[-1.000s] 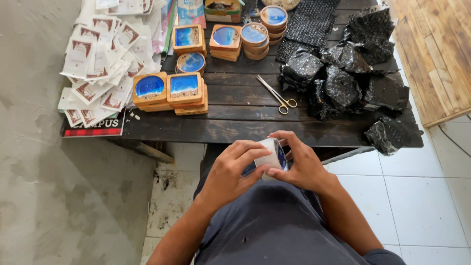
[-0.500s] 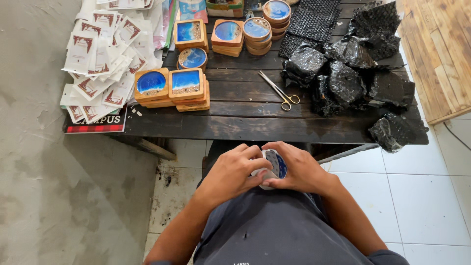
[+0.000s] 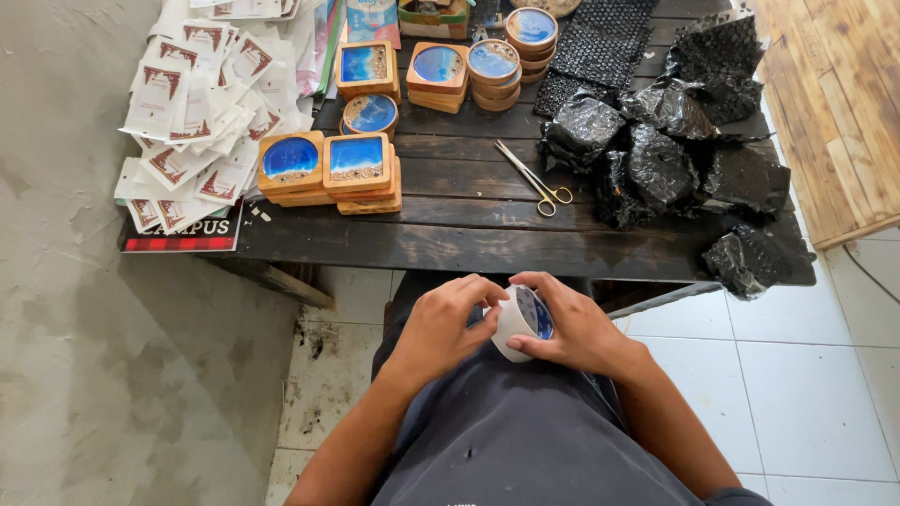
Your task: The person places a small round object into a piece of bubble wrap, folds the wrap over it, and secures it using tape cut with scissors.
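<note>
Both my hands hold a white roll of tape with a blue inner core over my lap, below the near edge of the dark wooden table. My right hand grips the roll from the right side. My left hand rests its fingertips on the roll's left rim and top edge. Gold-handled scissors lie on the table just beyond my hands.
Stacks of wooden coasters with blue resin tops sit left of centre, with more at the back. Black bubble-wrapped bundles fill the right side. White paper sleeves spread over the left end. A wooden panel lies at far right.
My hands stayed in my lap; the tape roll has been turned between them, and my left fingers now sit on its edge. The view shifted slightly.
</note>
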